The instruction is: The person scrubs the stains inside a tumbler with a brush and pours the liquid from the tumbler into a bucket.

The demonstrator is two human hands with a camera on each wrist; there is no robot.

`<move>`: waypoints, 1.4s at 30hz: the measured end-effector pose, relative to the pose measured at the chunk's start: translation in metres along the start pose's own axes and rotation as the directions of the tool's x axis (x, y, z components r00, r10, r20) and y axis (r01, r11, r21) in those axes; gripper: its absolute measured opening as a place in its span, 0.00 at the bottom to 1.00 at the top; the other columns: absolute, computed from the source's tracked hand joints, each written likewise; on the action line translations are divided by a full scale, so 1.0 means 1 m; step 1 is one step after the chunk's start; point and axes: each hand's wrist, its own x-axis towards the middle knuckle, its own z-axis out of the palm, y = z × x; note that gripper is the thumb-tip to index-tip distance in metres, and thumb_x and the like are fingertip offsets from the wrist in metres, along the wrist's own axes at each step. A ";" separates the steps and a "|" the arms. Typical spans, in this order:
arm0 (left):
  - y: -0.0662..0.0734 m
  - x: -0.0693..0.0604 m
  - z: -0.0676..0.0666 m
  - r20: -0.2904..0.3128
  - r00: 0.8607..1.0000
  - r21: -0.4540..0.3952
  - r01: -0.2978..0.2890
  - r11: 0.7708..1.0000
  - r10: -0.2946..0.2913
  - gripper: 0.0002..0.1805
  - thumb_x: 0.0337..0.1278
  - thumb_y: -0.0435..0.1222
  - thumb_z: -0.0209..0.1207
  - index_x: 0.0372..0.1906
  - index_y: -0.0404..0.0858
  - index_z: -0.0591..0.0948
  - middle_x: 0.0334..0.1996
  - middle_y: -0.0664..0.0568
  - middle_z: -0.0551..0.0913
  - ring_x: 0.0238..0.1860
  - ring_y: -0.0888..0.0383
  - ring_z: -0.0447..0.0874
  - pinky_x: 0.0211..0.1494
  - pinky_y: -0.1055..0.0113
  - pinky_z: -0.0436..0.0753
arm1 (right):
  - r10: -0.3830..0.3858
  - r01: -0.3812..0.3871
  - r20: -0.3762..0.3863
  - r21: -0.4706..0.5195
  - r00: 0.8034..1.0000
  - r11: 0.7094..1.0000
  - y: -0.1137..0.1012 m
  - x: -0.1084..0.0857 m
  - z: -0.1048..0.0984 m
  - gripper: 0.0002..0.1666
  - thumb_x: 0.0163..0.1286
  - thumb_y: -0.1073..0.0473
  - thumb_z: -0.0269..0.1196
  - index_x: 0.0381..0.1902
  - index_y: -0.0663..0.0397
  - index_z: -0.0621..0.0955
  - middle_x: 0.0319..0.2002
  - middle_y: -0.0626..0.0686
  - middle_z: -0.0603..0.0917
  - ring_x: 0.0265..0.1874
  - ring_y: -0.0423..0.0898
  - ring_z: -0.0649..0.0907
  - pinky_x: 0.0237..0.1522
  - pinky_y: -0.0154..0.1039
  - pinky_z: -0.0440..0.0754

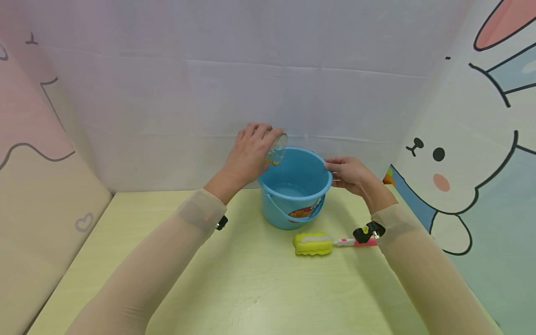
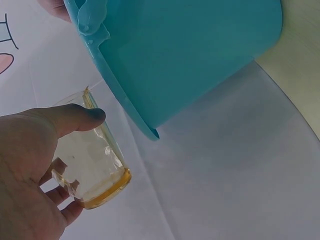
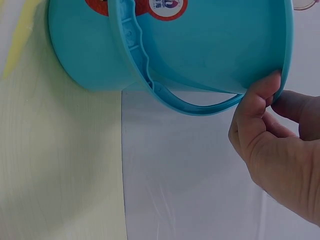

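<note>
A blue plastic bucket (image 1: 289, 211) stands upright on the table, its handle (image 3: 182, 106) hanging down at the front. My left hand (image 1: 251, 151) holds a clear glass cup (image 1: 278, 150) tipped over the bucket's left rim. In the left wrist view the fingers and thumb wrap round the glass cup (image 2: 92, 160), which has an amber tint at its base. At the bucket's right side my right hand (image 1: 349, 174) pinches the rim. The right wrist view shows its thumb and fingers (image 3: 255, 107) on either side of that rim.
In front of the bucket lies a brush with a yellow sponge head (image 1: 314, 244) and a pink and white handle (image 1: 345, 242). A white cloth wall (image 1: 209, 107) rises behind the pale table (image 1: 226, 288). Cartoon-printed panels (image 1: 465, 186) stand at both sides.
</note>
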 end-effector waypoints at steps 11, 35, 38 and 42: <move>0.001 0.000 0.001 -0.012 1.000 0.006 -0.008 1.000 0.008 0.41 0.55 0.28 0.73 0.75 0.44 0.72 0.65 0.43 0.76 0.69 0.41 0.68 0.64 0.44 0.75 | -0.002 0.002 0.003 -0.002 1.000 1.000 0.000 -0.001 -0.001 0.30 0.87 0.56 0.53 0.79 0.65 0.68 0.62 0.62 0.79 0.45 0.46 0.85 0.45 0.35 0.87; 0.001 -0.002 0.005 0.001 0.999 0.022 -0.045 0.999 0.045 0.40 0.57 0.29 0.73 0.75 0.45 0.72 0.66 0.43 0.75 0.69 0.40 0.67 0.66 0.44 0.74 | -0.014 0.014 0.010 -0.007 1.000 1.000 0.001 -0.002 0.000 0.30 0.87 0.56 0.53 0.79 0.65 0.66 0.64 0.63 0.77 0.45 0.46 0.86 0.45 0.35 0.87; 0.002 -0.002 0.005 0.005 0.999 0.029 -0.049 0.998 0.049 0.40 0.58 0.31 0.74 0.76 0.45 0.72 0.67 0.43 0.75 0.69 0.40 0.67 0.65 0.44 0.74 | -0.013 0.013 0.009 -0.011 1.000 1.000 0.000 -0.003 0.001 0.30 0.87 0.56 0.53 0.79 0.65 0.66 0.64 0.64 0.77 0.45 0.47 0.86 0.45 0.34 0.87; 0.002 -0.002 0.005 0.007 0.999 0.035 -0.053 0.998 0.053 0.39 0.60 0.31 0.73 0.76 0.45 0.72 0.67 0.43 0.75 0.69 0.40 0.67 0.65 0.44 0.75 | -0.011 0.011 0.008 -0.015 1.000 1.000 0.000 -0.003 0.001 0.30 0.87 0.56 0.53 0.79 0.65 0.67 0.65 0.64 0.77 0.47 0.48 0.85 0.46 0.34 0.87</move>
